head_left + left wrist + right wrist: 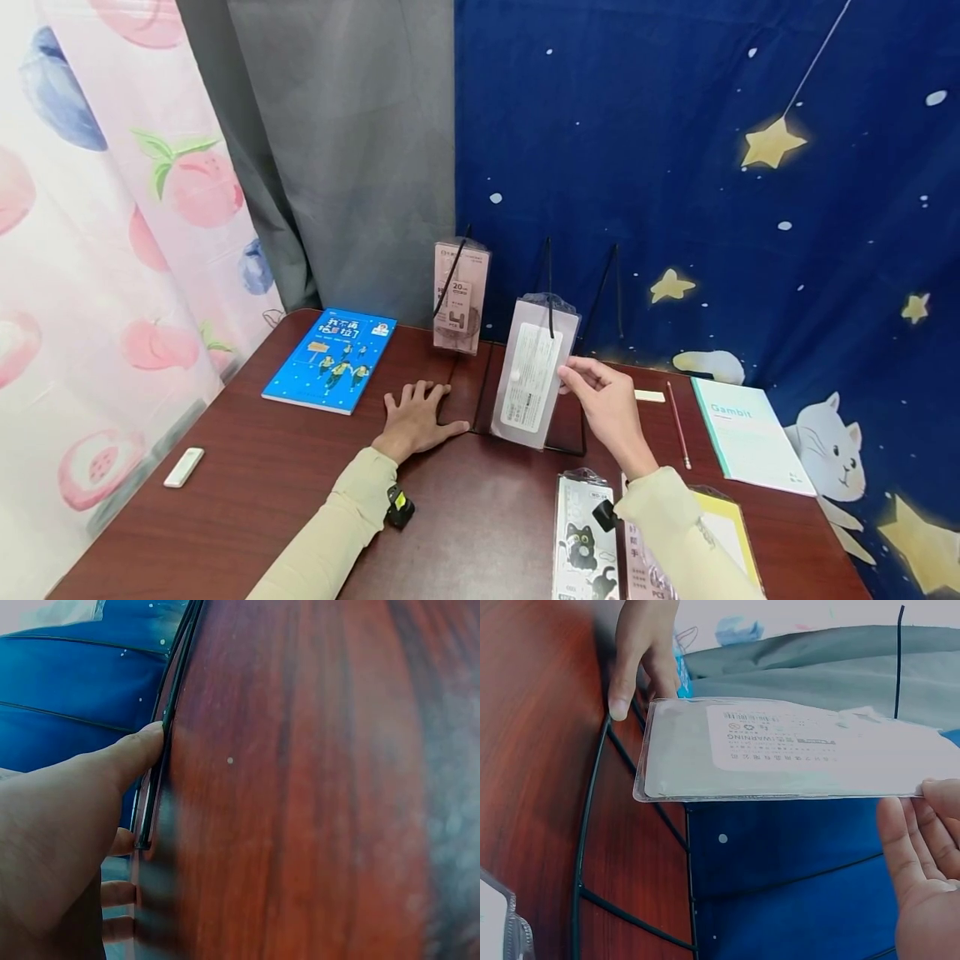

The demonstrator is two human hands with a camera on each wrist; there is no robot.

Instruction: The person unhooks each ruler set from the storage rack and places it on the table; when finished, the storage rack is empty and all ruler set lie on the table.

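Observation:
My right hand (607, 404) pinches the right edge of a flat plastic packet (501, 400) with its white printed label facing me. The packet stands nearly upright at a black wire rack, one hook (551, 312) crossing its top. In the right wrist view, thumb and fingers (900, 847) grip the packet's long edge (682, 750). My left hand (416, 421) rests on the table with fingers spread, its thumb at the rack's base wire (176, 697). A pink ruler packet (459, 292) marked 20 hangs on the rack's left hook.
A blue book (330, 358) and a small white object (183, 467) lie at left. To the right are a pencil (678, 425) and a white notebook (753, 433). Near the front, a cat-print packet (581, 537) lies beside other packets, partly under my right forearm. Curtains hang behind.

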